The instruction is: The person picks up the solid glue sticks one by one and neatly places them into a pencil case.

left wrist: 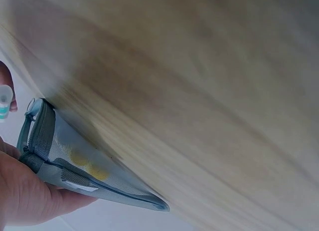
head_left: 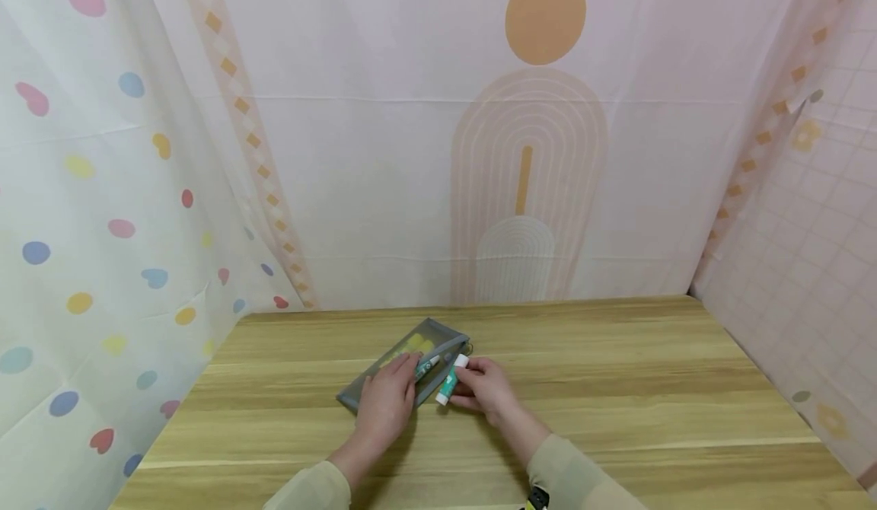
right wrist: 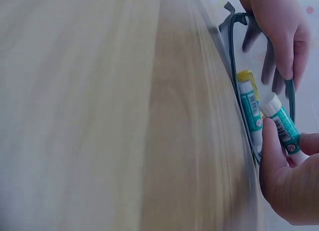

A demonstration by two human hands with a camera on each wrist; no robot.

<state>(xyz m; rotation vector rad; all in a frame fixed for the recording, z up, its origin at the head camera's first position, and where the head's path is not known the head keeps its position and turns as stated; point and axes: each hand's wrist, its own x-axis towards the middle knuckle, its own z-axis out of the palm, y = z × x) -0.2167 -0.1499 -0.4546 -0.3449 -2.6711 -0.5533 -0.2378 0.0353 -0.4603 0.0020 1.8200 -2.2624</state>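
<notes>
A grey mesh zip pouch (head_left: 370, 383) lies on the table with its mouth spread open. My left hand (head_left: 387, 401) grips it by the edge of the opening, thumb and fingers on either side of the mesh in the right wrist view. Between the thumb and fingers of my right hand (head_left: 488, 390) is a green and white glue stick (head_left: 450, 380), tilted just beside the mouth. A second glue stick (right wrist: 250, 111) sits inside the pouch, next to a yellow item (right wrist: 247, 77). More yellow (left wrist: 89, 165) shows through the mesh in the left wrist view.
The pouch rests on a wood-grain table (head_left: 617, 403). Patterned cloth (head_left: 384, 190) hangs behind it and at both sides. A small ring (head_left: 469, 349) hangs at the pouch's far corner. Around my right wrist is a black and yellow band (head_left: 537, 498).
</notes>
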